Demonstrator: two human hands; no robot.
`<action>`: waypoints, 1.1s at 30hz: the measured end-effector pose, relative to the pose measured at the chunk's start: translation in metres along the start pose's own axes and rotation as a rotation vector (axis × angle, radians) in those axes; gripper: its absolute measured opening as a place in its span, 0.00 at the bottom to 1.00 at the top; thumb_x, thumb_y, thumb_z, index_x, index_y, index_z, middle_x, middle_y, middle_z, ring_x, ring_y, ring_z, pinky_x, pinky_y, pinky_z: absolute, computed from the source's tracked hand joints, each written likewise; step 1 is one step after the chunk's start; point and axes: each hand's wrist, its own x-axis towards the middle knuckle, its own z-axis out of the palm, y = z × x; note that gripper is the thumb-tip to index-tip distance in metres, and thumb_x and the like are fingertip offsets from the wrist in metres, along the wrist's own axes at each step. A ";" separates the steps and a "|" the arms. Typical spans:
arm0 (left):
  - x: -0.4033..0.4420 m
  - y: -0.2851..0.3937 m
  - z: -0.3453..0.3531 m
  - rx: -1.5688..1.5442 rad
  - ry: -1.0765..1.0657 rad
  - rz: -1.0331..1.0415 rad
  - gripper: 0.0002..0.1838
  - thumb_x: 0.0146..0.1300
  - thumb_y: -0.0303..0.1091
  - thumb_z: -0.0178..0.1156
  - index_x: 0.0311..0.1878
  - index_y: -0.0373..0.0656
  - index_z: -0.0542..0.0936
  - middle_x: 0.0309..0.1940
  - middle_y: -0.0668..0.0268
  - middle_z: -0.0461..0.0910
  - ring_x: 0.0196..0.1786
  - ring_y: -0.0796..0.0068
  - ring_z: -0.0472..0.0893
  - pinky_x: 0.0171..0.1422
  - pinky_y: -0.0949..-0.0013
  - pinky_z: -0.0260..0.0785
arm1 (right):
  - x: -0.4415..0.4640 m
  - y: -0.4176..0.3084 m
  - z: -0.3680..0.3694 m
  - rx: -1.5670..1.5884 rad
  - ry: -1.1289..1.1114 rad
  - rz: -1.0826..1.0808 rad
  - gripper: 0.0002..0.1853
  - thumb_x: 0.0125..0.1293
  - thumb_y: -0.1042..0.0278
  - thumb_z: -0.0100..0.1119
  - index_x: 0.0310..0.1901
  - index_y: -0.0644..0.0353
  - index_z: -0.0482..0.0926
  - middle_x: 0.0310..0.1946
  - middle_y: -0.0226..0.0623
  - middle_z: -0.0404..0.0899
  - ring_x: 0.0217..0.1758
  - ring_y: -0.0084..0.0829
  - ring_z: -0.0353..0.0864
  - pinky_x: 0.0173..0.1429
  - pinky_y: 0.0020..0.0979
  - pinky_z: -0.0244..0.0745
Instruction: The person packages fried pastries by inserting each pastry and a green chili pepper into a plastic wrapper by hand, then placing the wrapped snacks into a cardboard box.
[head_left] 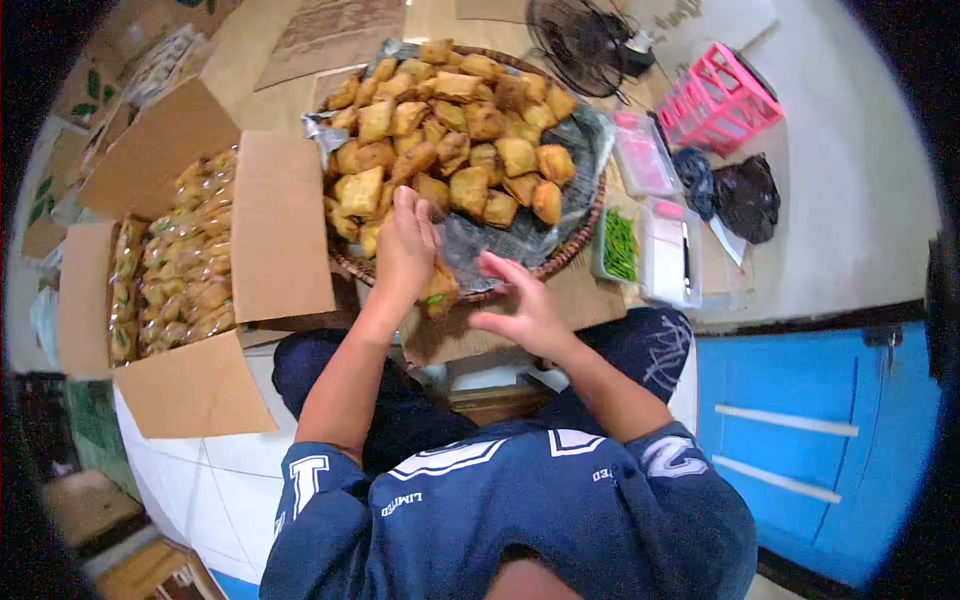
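Note:
My left hand point(405, 250) is at the near edge of the pile, its fingers long and close together. A packet of fried tofu point(438, 292) with a bit of green chili showing lies against its palm, and part of the packet is hidden behind the hand. To the right of the packet, my right hand point(525, 308) is open, thumb and fingers apart, with nothing in it. Golden-brown fried tofu pieces point(468, 188) are heaped in a round woven basket point(590, 225) lined with dark plastic sheeting point(570, 145).
An open cardboard box point(285, 230) at left holds several filled clear packets point(190, 265). On the right are a tub of green chilies point(620, 245), clear plastic containers point(668, 262), a pink basket point(720, 100) and a black plastic bag point(748, 198). A fan point(575, 45) stands behind.

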 end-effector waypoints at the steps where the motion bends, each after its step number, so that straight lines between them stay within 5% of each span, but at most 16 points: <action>1: -0.001 0.003 -0.007 0.031 -0.016 -0.026 0.07 0.68 0.32 0.41 0.35 0.40 0.64 0.12 0.58 0.70 0.18 0.59 0.75 0.22 0.60 0.64 | 0.016 0.001 0.018 0.115 -0.041 0.060 0.34 0.49 0.64 0.69 0.57 0.65 0.68 0.49 0.37 0.74 0.50 0.28 0.74 0.55 0.27 0.67; 6: -0.012 -0.001 -0.054 0.131 0.194 -0.052 0.08 0.68 0.35 0.41 0.36 0.41 0.63 0.15 0.58 0.73 0.20 0.57 0.77 0.23 0.57 0.66 | 0.047 -0.008 0.077 0.633 -0.082 0.221 0.18 0.54 0.70 0.64 0.47 0.66 0.77 0.47 0.40 0.76 0.45 0.25 0.75 0.51 0.27 0.70; 9: -0.044 -0.006 -0.086 0.020 0.273 -0.142 0.09 0.69 0.35 0.41 0.35 0.40 0.65 0.20 0.60 0.74 0.21 0.63 0.77 0.26 0.63 0.67 | 0.045 -0.011 0.110 0.756 0.024 0.106 0.03 0.54 0.77 0.62 0.29 0.66 0.80 0.40 0.37 0.78 0.43 0.23 0.75 0.48 0.24 0.70; 11: -0.074 -0.020 -0.104 0.016 0.359 -0.100 0.09 0.69 0.34 0.42 0.35 0.40 0.65 0.22 0.60 0.74 0.21 0.66 0.76 0.27 0.65 0.68 | 0.037 -0.012 0.128 0.716 -0.050 0.076 0.03 0.54 0.77 0.63 0.27 0.65 0.79 0.38 0.36 0.76 0.41 0.23 0.74 0.46 0.23 0.69; 14: -0.115 -0.030 -0.128 0.338 0.542 0.262 0.03 0.65 0.26 0.46 0.35 0.38 0.66 0.31 0.57 0.71 0.33 0.63 0.73 0.40 0.65 0.67 | 0.016 -0.005 0.150 0.654 -0.187 0.047 0.06 0.53 0.77 0.63 0.24 0.64 0.76 0.32 0.31 0.73 0.35 0.20 0.70 0.40 0.21 0.66; 17: -0.151 -0.023 -0.141 0.357 0.533 0.086 0.04 0.64 0.26 0.46 0.34 0.36 0.67 0.31 0.56 0.71 0.37 0.60 0.71 0.44 0.62 0.64 | -0.002 -0.005 0.163 0.684 -0.172 0.090 0.09 0.53 0.74 0.63 0.21 0.64 0.74 0.25 0.31 0.74 0.32 0.20 0.71 0.40 0.23 0.67; 19: -0.165 -0.024 -0.146 0.283 0.493 -0.158 0.04 0.63 0.25 0.47 0.33 0.35 0.67 0.32 0.55 0.70 0.37 0.58 0.71 0.44 0.62 0.64 | -0.010 -0.009 0.167 0.750 -0.247 0.223 0.11 0.61 0.71 0.57 0.21 0.61 0.73 0.25 0.27 0.71 0.26 0.15 0.65 0.30 0.18 0.61; 24: -0.179 -0.029 -0.159 0.446 0.325 -0.259 0.04 0.60 0.25 0.50 0.35 0.34 0.69 0.34 0.54 0.70 0.39 0.54 0.71 0.45 0.60 0.64 | -0.017 -0.012 0.175 0.703 -0.314 0.376 0.17 0.66 0.63 0.51 0.19 0.57 0.73 0.17 0.22 0.68 0.22 0.13 0.63 0.27 0.18 0.57; 26: -0.178 -0.011 -0.155 0.542 0.419 -0.226 0.06 0.57 0.25 0.53 0.37 0.36 0.69 0.37 0.54 0.71 0.42 0.54 0.71 0.46 0.59 0.64 | -0.012 -0.012 0.173 0.689 -0.331 0.387 0.17 0.65 0.63 0.52 0.19 0.57 0.73 0.18 0.23 0.70 0.22 0.14 0.63 0.27 0.18 0.57; 27: -0.180 -0.006 -0.157 0.638 0.364 0.012 0.12 0.54 0.26 0.56 0.43 0.38 0.71 0.43 0.54 0.72 0.49 0.56 0.71 0.51 0.58 0.64 | -0.010 -0.012 0.172 0.691 -0.336 0.379 0.17 0.65 0.63 0.52 0.19 0.57 0.73 0.18 0.23 0.70 0.22 0.14 0.63 0.27 0.18 0.57; 28: -0.180 0.000 -0.155 0.641 0.370 0.016 0.12 0.54 0.26 0.56 0.43 0.38 0.71 0.43 0.54 0.72 0.49 0.56 0.71 0.51 0.58 0.64 | -0.007 -0.012 0.171 0.672 -0.356 0.404 0.16 0.64 0.62 0.53 0.19 0.58 0.73 0.18 0.22 0.70 0.21 0.13 0.63 0.27 0.19 0.58; 30: -0.177 0.017 -0.148 0.776 -0.108 0.209 0.19 0.52 0.28 0.59 0.49 0.41 0.71 0.48 0.56 0.72 0.53 0.56 0.70 0.55 0.57 0.63 | -0.001 -0.012 0.166 0.649 -0.375 0.427 0.16 0.64 0.62 0.53 0.20 0.58 0.74 0.18 0.22 0.71 0.21 0.13 0.63 0.27 0.19 0.59; 33: -0.168 -0.014 -0.156 0.867 -0.118 0.189 0.23 0.47 0.28 0.60 0.51 0.45 0.72 0.51 0.58 0.71 0.54 0.56 0.71 0.56 0.57 0.63 | 0.007 -0.017 0.147 0.635 -0.603 0.364 0.13 0.65 0.62 0.50 0.29 0.60 0.77 0.25 0.26 0.75 0.27 0.16 0.71 0.33 0.21 0.68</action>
